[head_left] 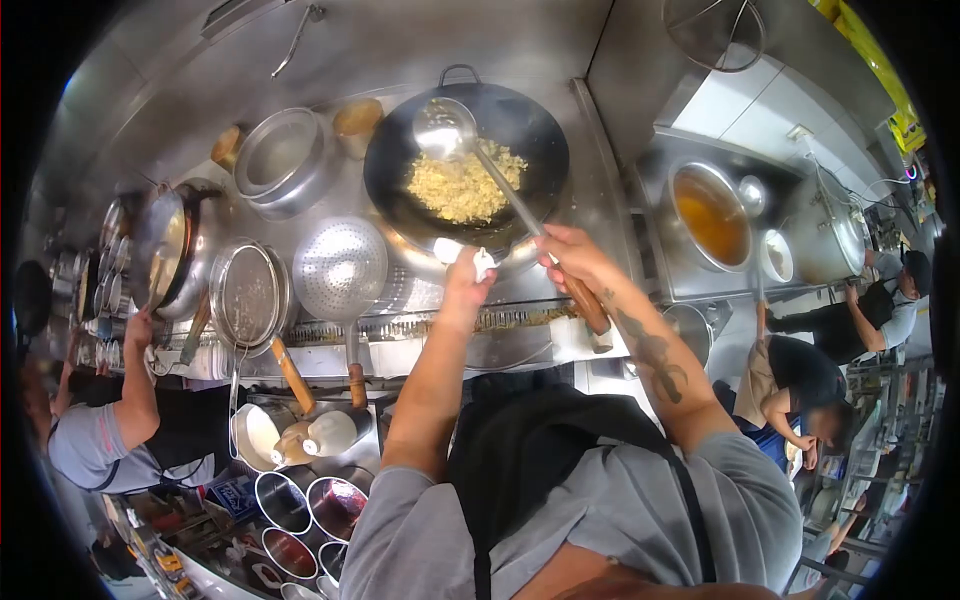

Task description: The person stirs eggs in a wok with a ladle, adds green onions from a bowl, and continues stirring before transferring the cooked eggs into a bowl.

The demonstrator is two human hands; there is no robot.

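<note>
A black wok [530, 130] holds yellow fried rice [462, 186] on the steel stove. My left hand [466, 278] grips the wok's near rim through a white cloth [481, 262]. My right hand [572, 258] holds the long wooden-handled ladle [446, 128], whose steel bowl hangs over the far side of the wok, above the rice.
A perforated skimmer [340, 266], a mesh strainer [248, 296] and a steel bowl [280, 155] lie left of the wok. A pot of orange liquid [710, 215] sits right. Sauce containers [300, 510] stand below. A person on the left [120, 430] and others on the right [800, 385] work nearby.
</note>
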